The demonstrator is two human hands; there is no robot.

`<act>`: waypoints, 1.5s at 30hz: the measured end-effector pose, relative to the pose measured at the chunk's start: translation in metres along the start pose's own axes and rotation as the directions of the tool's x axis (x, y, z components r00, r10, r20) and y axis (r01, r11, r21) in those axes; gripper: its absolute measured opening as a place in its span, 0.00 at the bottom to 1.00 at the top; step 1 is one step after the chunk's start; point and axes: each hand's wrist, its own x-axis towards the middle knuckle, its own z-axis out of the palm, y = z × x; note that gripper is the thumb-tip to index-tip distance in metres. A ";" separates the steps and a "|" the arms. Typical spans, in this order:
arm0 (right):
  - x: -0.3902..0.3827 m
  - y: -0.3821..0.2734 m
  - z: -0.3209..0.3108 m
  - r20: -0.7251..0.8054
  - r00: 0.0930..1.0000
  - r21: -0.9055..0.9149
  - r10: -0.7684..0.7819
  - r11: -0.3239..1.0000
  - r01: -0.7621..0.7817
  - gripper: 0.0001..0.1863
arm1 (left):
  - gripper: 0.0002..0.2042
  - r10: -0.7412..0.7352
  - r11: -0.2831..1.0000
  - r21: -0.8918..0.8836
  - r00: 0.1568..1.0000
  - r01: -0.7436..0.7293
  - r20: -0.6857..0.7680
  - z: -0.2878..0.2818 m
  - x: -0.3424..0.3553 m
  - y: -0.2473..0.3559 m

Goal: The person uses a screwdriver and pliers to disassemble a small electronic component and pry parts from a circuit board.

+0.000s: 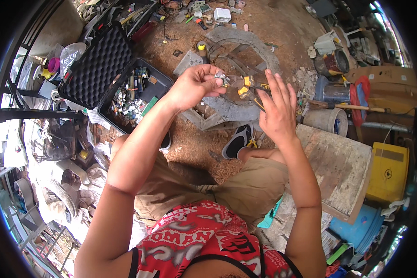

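My left hand [194,87] is closed in a pinch on a small silvery electronic part [223,79], partly covered by the fingertips. My right hand [279,112] holds pliers [247,87] with yellow and black handles. Its fingers are stretched out along one handle, while the thumb side rests by the other. The plier jaws point left, close beside the electronic part; whether they touch it, I cannot tell. Both hands are raised above a grey ring-shaped frame [238,111] on the floor.
An open black case [161,84] with a foam-lined lid [97,67] lies left, holding several small electronic parts. At right are a worn wooden board [336,167], a yellow box [388,173] and a bucket [326,121]. A second pair of yellow-handled pliers [252,142] lies by my shoe [237,141].
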 end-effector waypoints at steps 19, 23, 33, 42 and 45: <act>-0.007 0.008 0.028 -0.088 0.995 0.100 0.049 0.994 -0.040 0.15 | 0.15 0.022 0.999 0.036 0.986 -0.017 -0.164 0.013 -0.003 -0.006; -0.007 0.006 0.032 -0.106 0.988 0.182 0.108 0.979 -0.087 0.12 | 0.13 0.033 0.988 0.156 0.973 0.003 -0.230 0.016 -0.002 -0.011; -0.007 0.035 0.000 0.251 0.889 0.661 0.384 0.603 -0.447 0.08 | 0.13 0.024 0.994 0.111 0.982 -0.003 -0.187 -0.017 0.000 0.003; -0.030 0.026 0.018 0.313 0.865 0.575 0.391 0.647 -0.501 0.05 | 0.13 0.068 0.996 0.080 0.958 -0.047 -0.279 -0.026 0.012 -0.001; -0.023 0.030 0.027 0.441 0.806 0.369 0.396 0.738 -0.565 0.08 | 0.12 0.075 0.997 0.052 0.945 -0.061 -0.320 -0.027 0.015 -0.005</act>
